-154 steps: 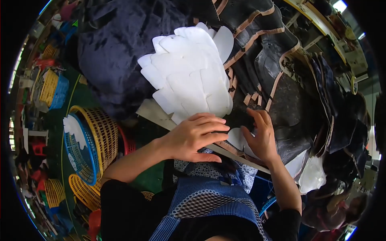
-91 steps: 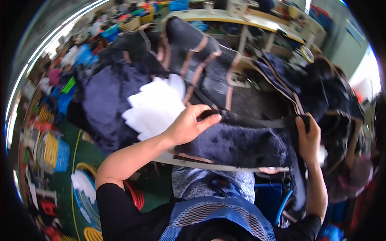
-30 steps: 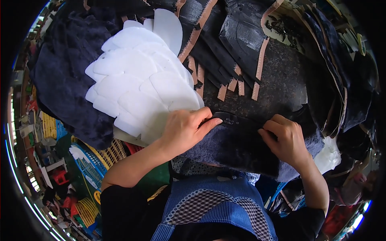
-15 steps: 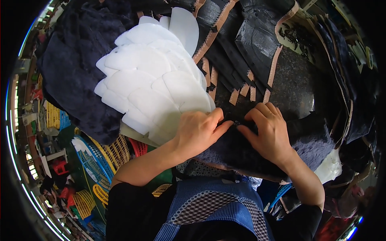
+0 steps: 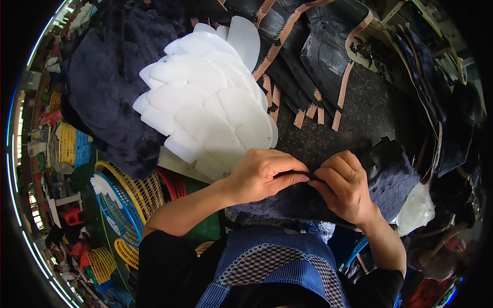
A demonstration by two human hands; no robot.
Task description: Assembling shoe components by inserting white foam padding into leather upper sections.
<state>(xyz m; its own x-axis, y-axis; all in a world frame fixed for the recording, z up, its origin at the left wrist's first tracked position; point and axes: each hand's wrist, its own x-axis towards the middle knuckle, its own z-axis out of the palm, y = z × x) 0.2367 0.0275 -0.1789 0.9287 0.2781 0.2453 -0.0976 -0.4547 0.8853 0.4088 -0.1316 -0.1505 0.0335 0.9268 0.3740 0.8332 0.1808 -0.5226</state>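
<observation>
At the table's near edge lies a dark navy piece of fleecy material [image 5: 393,180], black and smooth on its other face. Its upper edge is pinched between the thumb and fingers of my left hand [image 5: 264,175]. Close by on the right, my right hand [image 5: 343,186] grips the same edge, thumb tip almost meeting the left thumb. The bit of edge between the fingertips is mostly hidden. Just beyond my left hand, a spread of overlapping white rounded sheets [image 5: 197,97] rests on the table.
Black pieces with tan stitched strips [image 5: 328,56] lie at the far side of the dark tabletop [image 5: 359,108]. A heap of navy fleece [image 5: 113,87] covers the left. More dark pieces [image 5: 436,102] are stacked right. A clear plastic bag [image 5: 415,209] and plastic baskets [image 5: 136,187] sit lower down.
Both hands have come a little nearer to me, drawing the fleecy piece's edge with them. Their fingertips are closer together now. The whole view has shifted slightly.
</observation>
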